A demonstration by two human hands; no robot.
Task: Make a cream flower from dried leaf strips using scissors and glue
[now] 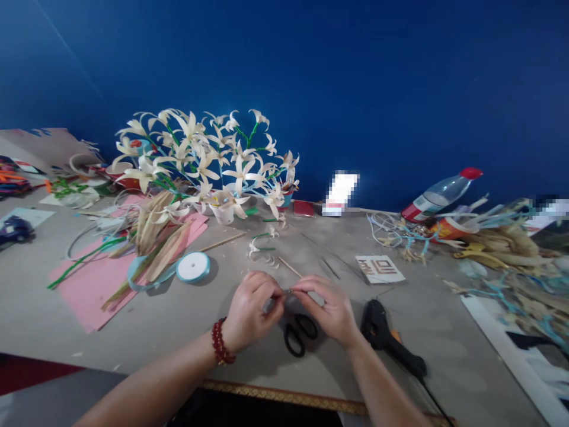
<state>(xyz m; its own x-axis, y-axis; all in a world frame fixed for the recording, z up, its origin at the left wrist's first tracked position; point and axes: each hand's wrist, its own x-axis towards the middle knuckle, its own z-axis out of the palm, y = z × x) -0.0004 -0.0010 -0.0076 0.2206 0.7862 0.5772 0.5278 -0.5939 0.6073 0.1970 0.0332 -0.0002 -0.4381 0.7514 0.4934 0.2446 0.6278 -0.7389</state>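
Pinching narrowly at one small thin piece [289,290], the left hand [258,305] and the right hand [326,305] are meeting fingertip to fingertip, to the right of the ribbon spool [192,268] and a little nearer the person. The fingers are covering most of the piece, so what it is cannot be told. Black-handled scissors [302,335] are lying to the right of the spool and nearer the person, just below the hands; a glue gun [391,338] is lying farther right of it.

Beyond the spool, a white cup [223,214] is standing with white flowers [242,172] spreading above and around it. A smaller blue-and-red cup [287,199] is standing beyond the spool and to its right, with blossoms drooping over its rim. Well to the spool's right, a red-capped bottle [438,196] is tilting; whether it is holding liquid cannot be told. Just below the bottle, also well right of the spool, a red-and-yellow cup [447,228] is lying tipped, pale blue strips crowding about its mouth. Beyond the spool and to its left, a red container [130,179] is sitting partly hidden behind the flowers, its contents not showing.
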